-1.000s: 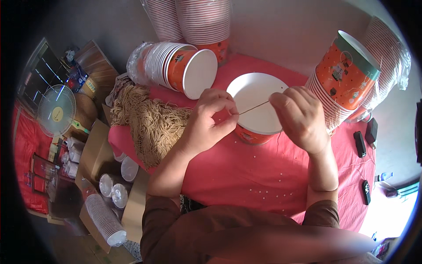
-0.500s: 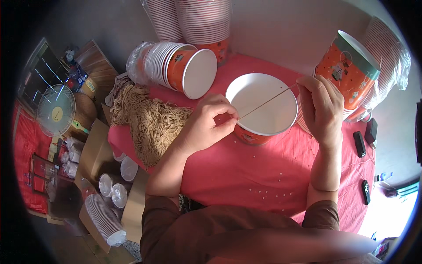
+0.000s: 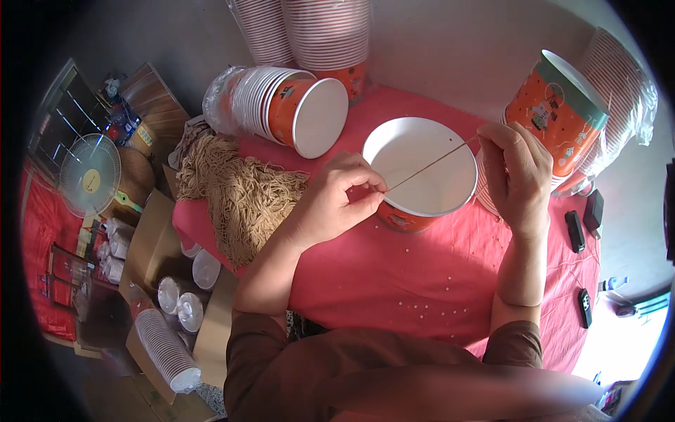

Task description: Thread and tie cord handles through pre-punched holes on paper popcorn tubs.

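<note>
A thin brown string [image 3: 430,165] runs taut between my two hands, above a white-lined paper bucket [image 3: 415,204] with an orange outside. My left hand [image 3: 344,193] pinches its lower end between thumb and forefinger, close to the bucket's near-left rim. Higher up, past the right rim, my right hand [image 3: 519,169] grips the other end; its fingertips are partly turned from view. The bucket stands upright on the red-covered table [image 3: 394,281]. Left of it lies a tangled heap of tan string [image 3: 242,193], beside my left forearm.
Nested paper buckets [image 3: 285,112] lie on their side behind the string heap. Tall bucket stacks [image 3: 327,35] stand at the back, and an orange and green bucket [image 3: 555,105] stands at right. Small white beads dot the near table. A cardboard box [image 3: 151,260] with plastic-wrapped cups sits at left.
Both hands have shifted very slightly to the right, with the string still stretched between them. The bucket has moved a touch to the right too.
</note>
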The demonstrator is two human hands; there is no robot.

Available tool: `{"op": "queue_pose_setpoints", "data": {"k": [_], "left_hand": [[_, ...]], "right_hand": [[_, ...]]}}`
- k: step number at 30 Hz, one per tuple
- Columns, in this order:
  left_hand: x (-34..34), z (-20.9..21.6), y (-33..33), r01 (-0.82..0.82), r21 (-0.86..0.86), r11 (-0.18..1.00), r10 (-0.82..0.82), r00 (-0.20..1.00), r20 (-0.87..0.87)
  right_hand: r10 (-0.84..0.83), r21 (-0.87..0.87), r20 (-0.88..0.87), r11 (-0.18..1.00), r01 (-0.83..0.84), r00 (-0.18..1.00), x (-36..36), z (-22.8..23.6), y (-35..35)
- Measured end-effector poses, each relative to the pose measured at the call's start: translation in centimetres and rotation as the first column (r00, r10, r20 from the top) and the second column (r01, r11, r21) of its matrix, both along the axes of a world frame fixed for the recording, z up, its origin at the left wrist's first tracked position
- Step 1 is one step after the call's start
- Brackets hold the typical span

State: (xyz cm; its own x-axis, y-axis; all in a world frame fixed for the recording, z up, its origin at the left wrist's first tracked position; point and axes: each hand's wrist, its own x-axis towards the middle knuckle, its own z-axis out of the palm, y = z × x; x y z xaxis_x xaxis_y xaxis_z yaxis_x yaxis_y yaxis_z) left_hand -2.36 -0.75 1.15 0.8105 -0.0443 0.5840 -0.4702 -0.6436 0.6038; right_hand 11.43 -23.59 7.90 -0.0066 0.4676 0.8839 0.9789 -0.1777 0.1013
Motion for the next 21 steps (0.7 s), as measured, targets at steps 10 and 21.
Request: {"op": "queue_pose_setpoints", "data": {"k": [10, 21], "left_hand": [[-0.2, -0.11, 0.47, 0.008, -0.049, 0.999, -0.012, 0.997, -0.077], [-0.01, 0.03, 0.44, 0.001, -0.053, 0.999, -0.004, 0.998, -0.07]], "right_hand": [[-0.001, 0.002, 0.056, 1.0, 0.001, 0.998, -0.08, 0.24, -0.24], [-0.006, 0.004, -0.034, 1.0, 0.006, 0.999, -0.18, 0.09, -0.13]]}}
